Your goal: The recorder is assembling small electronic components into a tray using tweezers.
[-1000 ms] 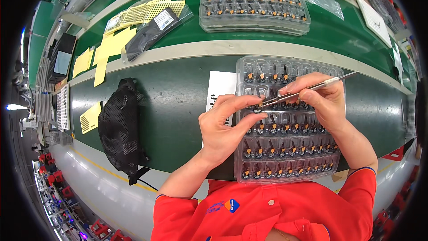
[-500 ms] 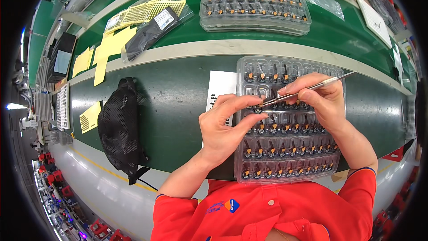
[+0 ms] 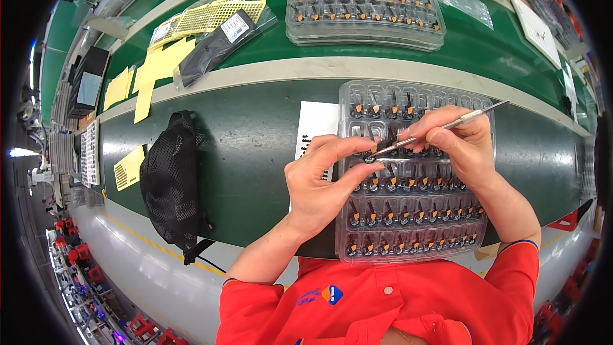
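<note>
My left hand (image 3: 319, 176) pinches a small black part with an orange patch (image 3: 370, 156) between thumb and forefinger, above the clear plastic tray (image 3: 348, 252). In my right hand (image 3: 456, 137) is a slim, pointed silver metal tool (image 3: 439, 129), held like a pen. Its tip meets or nearly meets the small part; contact is too fine to tell. Beneath both hands, the tray's pockets hold several similar black parts (image 3: 418, 216) with orange patches. Some pockets at its far right hold none. My hands hide part of the second and third rows.
Left of the tray lies a white printed sheet (image 3: 313, 121). A black mesh bag (image 3: 169, 185) rests farther left, near a yellow card (image 3: 130, 168). Beyond the pale ledge (image 3: 268, 71) stand stacked filled trays (image 3: 364, 35), a black packet (image 3: 214, 51) and yellow sheets (image 3: 153, 73).
The tool in my right hand has turned slightly, its tip dipping toward the small part. My left hand keeps its pinch in the same place.
</note>
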Demonstrator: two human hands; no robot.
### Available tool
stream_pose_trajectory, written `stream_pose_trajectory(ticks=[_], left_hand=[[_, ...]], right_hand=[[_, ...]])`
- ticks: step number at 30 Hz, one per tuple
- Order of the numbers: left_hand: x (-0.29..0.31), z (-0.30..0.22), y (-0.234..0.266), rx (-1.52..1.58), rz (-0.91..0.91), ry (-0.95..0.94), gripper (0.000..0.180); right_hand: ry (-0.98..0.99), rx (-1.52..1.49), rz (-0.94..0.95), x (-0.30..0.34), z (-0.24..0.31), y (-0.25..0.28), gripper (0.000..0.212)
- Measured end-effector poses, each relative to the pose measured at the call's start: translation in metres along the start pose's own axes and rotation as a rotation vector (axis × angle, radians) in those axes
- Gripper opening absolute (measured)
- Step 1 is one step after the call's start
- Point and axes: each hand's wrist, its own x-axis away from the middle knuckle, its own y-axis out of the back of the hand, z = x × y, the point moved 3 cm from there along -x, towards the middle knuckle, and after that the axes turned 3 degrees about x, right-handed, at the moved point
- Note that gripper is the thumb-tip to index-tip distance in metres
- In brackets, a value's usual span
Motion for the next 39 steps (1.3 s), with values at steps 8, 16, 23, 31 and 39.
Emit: stream_pose_trajectory(ticks=[8,16,23,31,39], left_hand=[[-0.0002,-0.0009,-0.0005,0.002,0.000,0.014,0.027],[-0.0003,-0.0014,0.0008,-0.012,0.018,0.001,0.028],[0.0000,-0.0017,0.0012,-0.025,0.055,-0.005,0.029],[0.0001,-0.0006,0.0009,-0.035,0.049,-0.017,0.029],[-0.0001,-0.0016,-0.0006,-0.029,0.058,-0.013,0.030]], right_hand=[[0.008,-0.018,-0.025,0.0006,0.0023,0.0001,0.018],[-0.011,0.026,-0.021,0.0001,0.0031,-0.0008,0.017],[-0.023,0.010,-0.017,-0.0002,0.0015,-0.0009,0.016],[-0.007,-0.012,-0.015,-0.0002,-0.0004,-0.0003,0.019],[0.025,-0.021,-0.024,0.0003,0.0001,-0.0010,0.023]])
